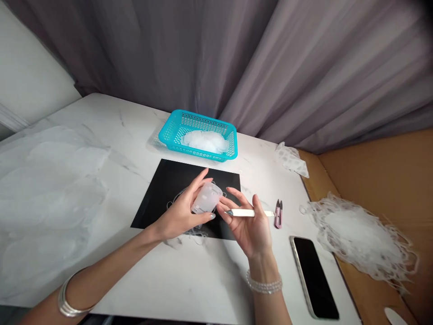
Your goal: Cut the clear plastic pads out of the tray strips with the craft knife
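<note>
The left hand (182, 212) covers part of the translucent plastic piece (207, 198), so its full shape is unclear. The right hand (250, 225) covers part of the white pen-like tool (252, 212). 1 white object (394, 316) at bottom right is cut off by the edge.

Left hand (181, 214) around clear piece (207, 198), right hand (250, 225) gripping white pen (250, 212)

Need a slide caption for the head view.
Left hand holds translucent plastic piece over black mat; right hand holds white pen tool.
</note>
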`<state>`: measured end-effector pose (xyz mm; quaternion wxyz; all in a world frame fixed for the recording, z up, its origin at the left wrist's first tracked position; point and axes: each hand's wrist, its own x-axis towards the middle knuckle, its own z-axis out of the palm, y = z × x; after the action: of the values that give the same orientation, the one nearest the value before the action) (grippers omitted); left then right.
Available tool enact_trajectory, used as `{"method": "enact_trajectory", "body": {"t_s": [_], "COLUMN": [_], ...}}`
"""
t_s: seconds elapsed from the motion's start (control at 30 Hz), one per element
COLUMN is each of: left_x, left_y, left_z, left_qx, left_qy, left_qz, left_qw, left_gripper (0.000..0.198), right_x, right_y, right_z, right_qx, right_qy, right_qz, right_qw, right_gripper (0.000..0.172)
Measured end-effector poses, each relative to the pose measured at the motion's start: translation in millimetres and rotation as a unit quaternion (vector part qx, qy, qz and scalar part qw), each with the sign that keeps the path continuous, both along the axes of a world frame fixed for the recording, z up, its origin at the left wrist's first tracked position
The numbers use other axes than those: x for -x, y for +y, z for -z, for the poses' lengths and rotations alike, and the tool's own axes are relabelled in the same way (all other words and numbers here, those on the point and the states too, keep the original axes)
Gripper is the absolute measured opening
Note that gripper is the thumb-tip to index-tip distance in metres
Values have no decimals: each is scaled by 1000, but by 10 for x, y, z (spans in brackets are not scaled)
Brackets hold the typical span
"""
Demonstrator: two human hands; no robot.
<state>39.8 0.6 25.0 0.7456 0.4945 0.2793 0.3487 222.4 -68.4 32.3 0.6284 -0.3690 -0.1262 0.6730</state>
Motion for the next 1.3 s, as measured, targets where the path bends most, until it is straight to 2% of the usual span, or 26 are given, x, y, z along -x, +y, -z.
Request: {"method": "enact_trajectory", "body": {"t_s": [0.17, 0.33, 0.43, 0.53, 0.67, 0.8, 0.9, 0.97, 1.07, 1.13, 1.2, 1.23, 1.3], "left_x": [35, 42, 42, 48, 56, 31, -7, -23, -42, -96, -212, -289, -446], "left_y": [18, 39, 63, 95, 139, 170, 144, 127, 246, 495, 863, 1064, 1426], "left_z": [-71, -36, -38, -76, -117, -71, 35, 102, 91, -14, -160, -229, -325], "left_qx": [24, 27, 101, 181, 227, 258, 276, 272, 224, 147, 19, -65, -243], "left_qy": [-41, -78, -159, -215, -238, -216, -128, -62, -35, -45, -32, -2, 106], "left_qz": [3, 2, 9, 10, 1, -18, -19, 7, 18, -48, -149, -197, -237], "left_qw": [999, 997, 982, 960, 944, 942, 952, 960, 974, 987, 988, 978, 934], "left_gripper": [94, 86, 70, 68, 67, 61, 50, 40, 31, 28, 31, 33, 39], "right_x": [-90, -100, -142, -181, -189, -172, -142, -121, -114, -129, -145, -147, -128], "right_y": [-2, 7, -1, -12, -11, -3, 1, 4, 7, -2, -22, -35, -60], "right_z": [14, 9, 35, 54, 52, 41, 30, 24, 25, 37, 57, 71, 103], "right_qx": [5, 44, 48, 45, 59, 70, 77, 77, 51, 21, 3, 2, 2], "right_qy": [21, 72, 66, 42, 34, 24, 10, 2, -29, -78, -161, -214, -340], "right_qz": [8, -25, -30, -9, 15, 23, 14, 7, 39, 86, 123, 131, 124], "right_qw": [1000, 996, 996, 998, 998, 997, 997, 997, 998, 993, 979, 968, 932], "right_gripper": [47, 43, 43, 44, 46, 49, 49, 49, 52, 57, 67, 74, 82]}}
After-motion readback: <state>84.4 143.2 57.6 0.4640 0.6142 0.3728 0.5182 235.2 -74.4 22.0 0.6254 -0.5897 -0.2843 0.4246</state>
